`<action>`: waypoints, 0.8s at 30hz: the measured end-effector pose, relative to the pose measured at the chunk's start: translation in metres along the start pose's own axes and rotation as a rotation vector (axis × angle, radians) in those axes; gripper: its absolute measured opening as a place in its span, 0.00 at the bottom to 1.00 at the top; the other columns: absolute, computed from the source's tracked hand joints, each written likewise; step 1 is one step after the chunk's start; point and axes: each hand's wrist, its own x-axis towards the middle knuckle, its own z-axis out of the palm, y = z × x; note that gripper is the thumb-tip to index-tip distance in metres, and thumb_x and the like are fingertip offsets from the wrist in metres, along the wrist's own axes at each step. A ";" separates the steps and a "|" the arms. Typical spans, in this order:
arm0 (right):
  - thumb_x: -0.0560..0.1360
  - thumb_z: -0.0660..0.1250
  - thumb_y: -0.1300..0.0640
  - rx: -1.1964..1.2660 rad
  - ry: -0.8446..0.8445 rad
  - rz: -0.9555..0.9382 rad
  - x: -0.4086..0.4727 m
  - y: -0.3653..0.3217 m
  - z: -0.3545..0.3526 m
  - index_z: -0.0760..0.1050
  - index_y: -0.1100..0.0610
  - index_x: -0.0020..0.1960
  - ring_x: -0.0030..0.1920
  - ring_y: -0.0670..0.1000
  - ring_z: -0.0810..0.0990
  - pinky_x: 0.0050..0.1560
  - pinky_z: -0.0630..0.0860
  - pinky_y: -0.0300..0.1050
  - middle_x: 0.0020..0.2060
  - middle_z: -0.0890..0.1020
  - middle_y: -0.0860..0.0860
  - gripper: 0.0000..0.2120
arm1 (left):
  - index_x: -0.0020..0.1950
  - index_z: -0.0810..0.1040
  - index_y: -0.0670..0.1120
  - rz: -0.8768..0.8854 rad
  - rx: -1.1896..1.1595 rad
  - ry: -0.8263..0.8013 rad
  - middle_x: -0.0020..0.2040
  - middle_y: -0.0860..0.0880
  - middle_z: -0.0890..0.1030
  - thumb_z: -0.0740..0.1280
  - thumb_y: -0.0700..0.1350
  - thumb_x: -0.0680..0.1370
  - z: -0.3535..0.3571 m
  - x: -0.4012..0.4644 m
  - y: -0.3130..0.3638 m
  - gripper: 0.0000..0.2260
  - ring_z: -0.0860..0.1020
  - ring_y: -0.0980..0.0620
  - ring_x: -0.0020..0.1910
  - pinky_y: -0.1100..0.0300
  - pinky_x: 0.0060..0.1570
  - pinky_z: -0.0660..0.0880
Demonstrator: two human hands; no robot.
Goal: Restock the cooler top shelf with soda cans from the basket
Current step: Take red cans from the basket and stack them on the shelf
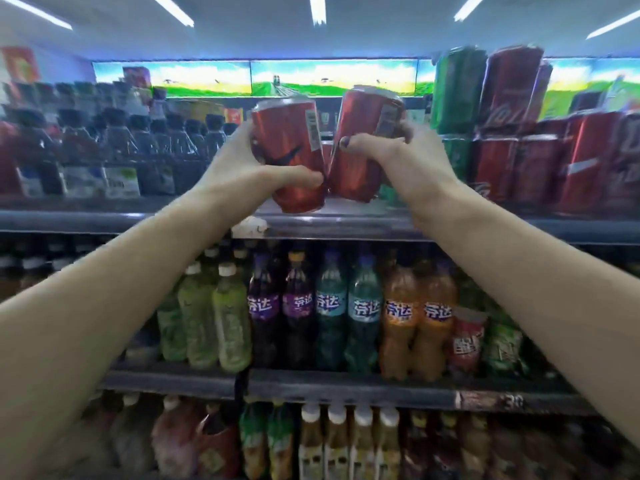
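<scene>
Both my arms reach up toward the cooler's top shelf (pixel 138 221). My left hand (pixel 242 168) grips a red soda can (pixel 289 147), tilted a little to the left, its base just above the shelf's front edge. My right hand (pixel 401 157) grips a second red soda can (pixel 360 147), tilted to the right. The two cans nearly touch at the bottom, over a gap in the shelf's middle. The basket is out of view.
Shrink-wrapped packs of red cans (pixel 540 168) and green cans (pixel 457 95) stand stacked on the top shelf's right. Dark bottles (pixel 104 147) fill its left. Lower shelves hold green, purple, teal and orange bottles (pixel 398 320). A white scrap (pixel 249 226) lies on the shelf edge.
</scene>
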 end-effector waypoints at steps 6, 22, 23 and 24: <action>0.65 0.78 0.50 -0.156 0.000 0.034 0.046 0.007 0.023 0.83 0.56 0.54 0.46 0.52 0.87 0.51 0.85 0.52 0.46 0.87 0.52 0.19 | 0.65 0.77 0.51 -0.066 0.097 0.040 0.55 0.53 0.85 0.84 0.47 0.65 -0.003 0.043 -0.001 0.31 0.85 0.54 0.52 0.58 0.52 0.82; 0.72 0.78 0.48 -0.563 0.052 0.214 0.099 0.062 0.068 0.76 0.56 0.49 0.48 0.50 0.80 0.51 0.77 0.46 0.44 0.80 0.50 0.16 | 0.55 0.84 0.48 -0.135 0.281 -0.267 0.52 0.50 0.87 0.87 0.49 0.62 -0.008 0.143 -0.089 0.24 0.85 0.49 0.53 0.52 0.59 0.82; 0.72 0.78 0.47 -0.579 0.055 0.209 0.100 0.064 0.068 0.77 0.55 0.49 0.48 0.51 0.80 0.49 0.77 0.46 0.44 0.81 0.50 0.15 | 0.55 0.84 0.49 -0.134 0.285 -0.291 0.51 0.51 0.87 0.86 0.49 0.63 -0.006 0.146 -0.093 0.24 0.85 0.50 0.53 0.55 0.57 0.82; 0.72 0.78 0.46 -0.618 0.053 0.208 0.102 0.066 0.069 0.78 0.54 0.48 0.48 0.52 0.81 0.47 0.76 0.45 0.43 0.81 0.51 0.15 | 0.55 0.85 0.49 -0.136 0.285 -0.300 0.51 0.51 0.87 0.86 0.49 0.63 -0.004 0.148 -0.098 0.23 0.85 0.51 0.52 0.57 0.55 0.82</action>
